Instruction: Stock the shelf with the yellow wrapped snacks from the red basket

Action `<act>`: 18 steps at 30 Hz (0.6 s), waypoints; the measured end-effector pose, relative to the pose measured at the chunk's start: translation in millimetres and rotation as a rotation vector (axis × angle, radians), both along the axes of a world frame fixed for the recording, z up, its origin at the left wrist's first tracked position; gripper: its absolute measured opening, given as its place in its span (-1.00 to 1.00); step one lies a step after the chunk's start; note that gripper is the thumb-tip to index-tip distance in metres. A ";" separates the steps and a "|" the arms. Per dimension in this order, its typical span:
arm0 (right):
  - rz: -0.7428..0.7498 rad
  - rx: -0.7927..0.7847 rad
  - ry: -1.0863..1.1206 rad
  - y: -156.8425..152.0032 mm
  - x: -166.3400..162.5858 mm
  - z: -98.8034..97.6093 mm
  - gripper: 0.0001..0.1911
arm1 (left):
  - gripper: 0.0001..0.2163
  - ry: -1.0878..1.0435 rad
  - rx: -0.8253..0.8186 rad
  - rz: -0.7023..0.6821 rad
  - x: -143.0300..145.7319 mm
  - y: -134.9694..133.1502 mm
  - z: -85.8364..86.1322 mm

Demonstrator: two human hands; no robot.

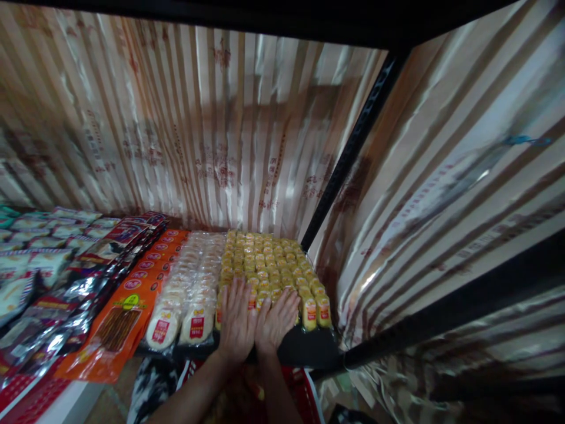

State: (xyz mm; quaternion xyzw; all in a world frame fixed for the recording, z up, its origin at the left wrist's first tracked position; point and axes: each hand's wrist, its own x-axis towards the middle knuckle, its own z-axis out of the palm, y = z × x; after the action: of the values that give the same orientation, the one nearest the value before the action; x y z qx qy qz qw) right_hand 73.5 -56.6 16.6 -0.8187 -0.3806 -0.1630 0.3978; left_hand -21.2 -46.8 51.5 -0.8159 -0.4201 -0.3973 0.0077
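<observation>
Side by side, my left hand (237, 321) and my right hand (276, 321) rest with flat palms and fingers stretched out against the front of a block of small yellow wrapped snack packets (260, 253). The packets stand in tight rows on a black shelf (304, 348). Neither hand grips anything, and both cover part of the front row. Left of my left hand are two rows of round white wrapped snacks (196, 323) with red labels.
An orange snack package (126, 306), dark shiny packets (88, 277) and white packets (39, 268) fill the shelf's left. A black upright post (353, 147) stands behind the right corner. Striped printed sheeting (220, 118) hangs behind. Below my arms is a red container (304, 388).
</observation>
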 end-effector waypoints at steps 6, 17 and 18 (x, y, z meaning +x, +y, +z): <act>-0.001 0.051 -0.037 0.6 1.0 -1.3 -0.37 | -0.54 0.242 -0.198 -0.091 50.1 64.3 40.0; 0.023 0.033 -0.024 -0.2 0.8 2.0 -0.37 | -0.40 0.460 -0.518 -0.064 72.7 114.8 33.6; 0.023 0.033 -0.025 -0.2 0.6 2.2 -0.37 | -0.40 0.458 -0.510 -0.068 71.7 113.2 34.3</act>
State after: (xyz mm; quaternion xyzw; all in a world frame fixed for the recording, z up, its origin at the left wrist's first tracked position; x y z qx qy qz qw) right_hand 74.1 -56.8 18.8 -0.8055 -0.3921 -0.1749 0.4084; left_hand 50.5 66.4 85.8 -0.8731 -0.4657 -0.0861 -0.1158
